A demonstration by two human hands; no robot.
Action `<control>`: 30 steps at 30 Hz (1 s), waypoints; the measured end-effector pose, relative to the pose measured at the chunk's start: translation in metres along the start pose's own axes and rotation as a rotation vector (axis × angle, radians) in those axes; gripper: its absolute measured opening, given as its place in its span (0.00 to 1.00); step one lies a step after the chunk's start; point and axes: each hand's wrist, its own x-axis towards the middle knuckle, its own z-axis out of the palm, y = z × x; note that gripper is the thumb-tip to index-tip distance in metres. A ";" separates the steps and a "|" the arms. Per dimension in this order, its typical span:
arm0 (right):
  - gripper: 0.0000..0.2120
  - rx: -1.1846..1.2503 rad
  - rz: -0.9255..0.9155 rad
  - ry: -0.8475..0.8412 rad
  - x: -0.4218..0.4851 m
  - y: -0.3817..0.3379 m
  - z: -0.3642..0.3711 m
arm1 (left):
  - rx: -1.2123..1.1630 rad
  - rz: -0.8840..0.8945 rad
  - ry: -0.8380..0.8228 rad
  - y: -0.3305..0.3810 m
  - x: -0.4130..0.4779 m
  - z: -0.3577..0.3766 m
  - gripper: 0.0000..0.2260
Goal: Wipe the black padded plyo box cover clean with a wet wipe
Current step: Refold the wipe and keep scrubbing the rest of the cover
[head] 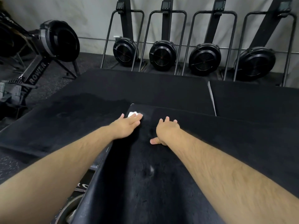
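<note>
Rowers (162, 55) line the gym wall. At the cover (145, 183)'s far-left corner my left hand (127, 125) presses the wet wipe (131, 114) with straight fingers. The cover's length runs back toward me, my right hand (166, 131) resting spread beside.

Along the pale grey wall (80, 16) at the top of the frame stand four black upright exercise machines side by side. Each has a round, vented fan housing near the floor (125, 52) (162, 54) (204, 59) (257, 63), a bent black tube frame around it, and a small monitor high on its post. At the upper left a black rowing machine (38, 73), lettered "ROWER" on its beam, slants across the dark speckled rubber floor (53, 78), with its large round flywheel housing (59, 41) raised behind it. Two lower black padded blocks lie across the middle of the frame, one at centre and left (145, 88), the other at right (250, 94), with a narrow seam between them. The centre-left block shows a darker patch. At the bottom left edge sits a round metallic object (68, 207), too cropped to tell what it is.
</note>
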 end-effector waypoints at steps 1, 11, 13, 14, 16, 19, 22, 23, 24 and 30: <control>0.57 -0.007 -0.003 0.000 0.000 -0.001 0.001 | -0.006 -0.019 0.017 0.008 0.006 0.000 0.22; 0.57 -0.004 -0.022 -0.005 0.000 0.002 0.005 | 0.074 0.056 0.039 0.044 0.044 0.008 0.23; 0.57 -0.001 -0.026 -0.014 -0.001 0.003 0.006 | 0.049 0.090 0.053 0.056 0.056 0.009 0.23; 0.57 0.012 -0.024 -0.020 -0.001 0.003 0.005 | 0.038 0.120 0.052 0.059 0.059 0.010 0.23; 0.58 0.061 -0.012 -0.039 -0.002 0.002 0.004 | 0.020 0.170 0.017 0.053 0.059 0.010 0.22; 0.58 0.055 -0.013 -0.047 -0.001 0.003 0.000 | 0.063 0.127 0.025 0.042 0.069 -0.001 0.22; 0.58 0.051 -0.009 -0.064 0.000 0.003 -0.002 | 0.070 0.017 0.042 0.054 0.087 -0.010 0.22; 0.58 0.051 -0.009 -0.066 0.000 0.002 -0.001 | 0.062 0.029 0.051 0.056 0.087 -0.008 0.22; 0.58 0.051 -0.010 -0.065 0.000 0.002 0.000 | 0.057 0.051 0.064 0.052 0.083 -0.003 0.22; 0.59 0.068 0.009 -0.085 0.000 0.000 -0.006 | -0.123 -0.044 0.119 -0.004 0.044 0.002 0.22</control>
